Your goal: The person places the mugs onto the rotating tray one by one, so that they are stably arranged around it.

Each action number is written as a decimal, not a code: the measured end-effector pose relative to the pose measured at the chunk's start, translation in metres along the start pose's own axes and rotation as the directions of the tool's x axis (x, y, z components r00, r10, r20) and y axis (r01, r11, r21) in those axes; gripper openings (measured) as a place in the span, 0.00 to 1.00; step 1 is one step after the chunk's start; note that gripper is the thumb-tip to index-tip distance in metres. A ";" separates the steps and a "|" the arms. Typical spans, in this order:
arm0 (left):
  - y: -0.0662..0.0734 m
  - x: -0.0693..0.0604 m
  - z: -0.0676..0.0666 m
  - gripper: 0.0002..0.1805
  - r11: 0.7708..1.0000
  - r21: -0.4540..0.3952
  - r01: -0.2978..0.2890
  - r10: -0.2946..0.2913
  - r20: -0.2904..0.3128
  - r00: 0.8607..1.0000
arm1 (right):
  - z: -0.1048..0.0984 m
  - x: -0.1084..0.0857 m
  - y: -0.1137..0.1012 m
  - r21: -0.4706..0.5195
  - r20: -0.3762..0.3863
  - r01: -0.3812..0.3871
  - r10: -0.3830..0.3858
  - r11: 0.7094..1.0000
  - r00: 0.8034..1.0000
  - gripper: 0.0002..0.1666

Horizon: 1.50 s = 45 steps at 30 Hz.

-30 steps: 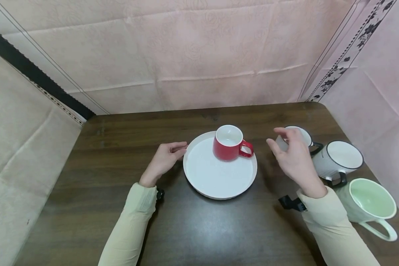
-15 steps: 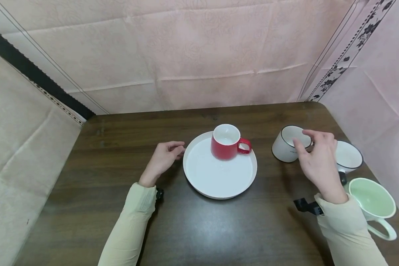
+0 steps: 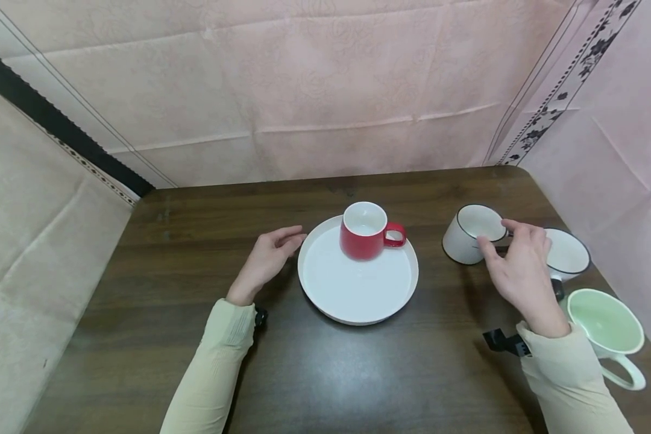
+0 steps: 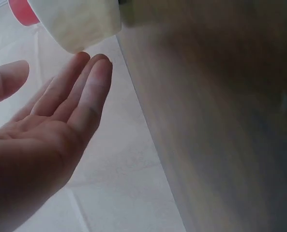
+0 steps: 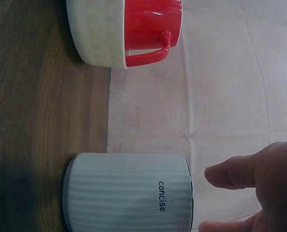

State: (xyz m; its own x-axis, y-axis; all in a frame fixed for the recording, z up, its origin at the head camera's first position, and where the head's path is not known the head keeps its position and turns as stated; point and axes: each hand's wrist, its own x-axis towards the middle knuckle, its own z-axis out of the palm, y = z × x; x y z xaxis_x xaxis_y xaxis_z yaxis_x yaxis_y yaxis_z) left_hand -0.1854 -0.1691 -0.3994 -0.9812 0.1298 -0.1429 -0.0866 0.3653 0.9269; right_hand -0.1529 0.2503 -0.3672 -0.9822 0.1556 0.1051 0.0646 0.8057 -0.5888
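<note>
A red mug (image 3: 363,232) with a white inside stands on a round white dish (image 3: 358,289); in the right wrist view the dish (image 5: 97,34) shows a deep textured side. My left hand (image 3: 266,262) is at the dish's left rim, its fingers fairly straight. In the left wrist view the fingertips appear right by the dish's side (image 4: 83,24); contact cannot be told. Over the handle side of a white black-rimmed mug (image 3: 466,238), my right hand (image 3: 521,265) has its thumb and finger spread. The right wrist view shows them apart, above the rim of this ribbed mug (image 5: 128,193), marked "concise".
Behind the right hand, a second white mug (image 3: 566,253) with a black rim and handle is partly hidden. A pale green mug (image 3: 602,319) stands close to the right sleeve. Patterned cloth (image 3: 325,90) hangs around the dark wooden table (image 3: 325,380).
My right hand has moved right, from over the white mug to its handle side, then slightly lower. The red mug has shifted a little left on the dish. The left hand has barely moved.
</note>
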 end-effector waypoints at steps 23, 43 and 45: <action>0.000 0.004 -0.002 0.19 0.997 0.054 0.053 -0.049 -0.073 0.996 | 0.007 0.003 0.003 -0.135 0.083 0.012 -0.001 0.991 0.997 0.51; -0.003 0.001 -0.001 0.19 0.999 0.034 0.020 -0.018 -0.058 0.998 | 0.012 0.001 0.001 -0.193 0.037 0.001 0.006 0.981 0.999 0.55; -0.002 0.001 -0.001 0.19 0.999 0.036 0.030 -0.028 -0.056 0.998 | 0.011 0.000 0.001 -0.194 0.028 0.005 0.001 0.981 1.000 0.55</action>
State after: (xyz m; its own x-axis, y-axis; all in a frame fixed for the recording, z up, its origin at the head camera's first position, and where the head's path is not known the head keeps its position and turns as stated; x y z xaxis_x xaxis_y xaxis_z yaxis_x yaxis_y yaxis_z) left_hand -0.1861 -0.1712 -0.4011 -0.9865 0.0680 -0.1488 -0.1094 0.4018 0.9091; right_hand -0.1547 0.2446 -0.3765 -0.9867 0.1401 0.0824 0.0928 0.9019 -0.4219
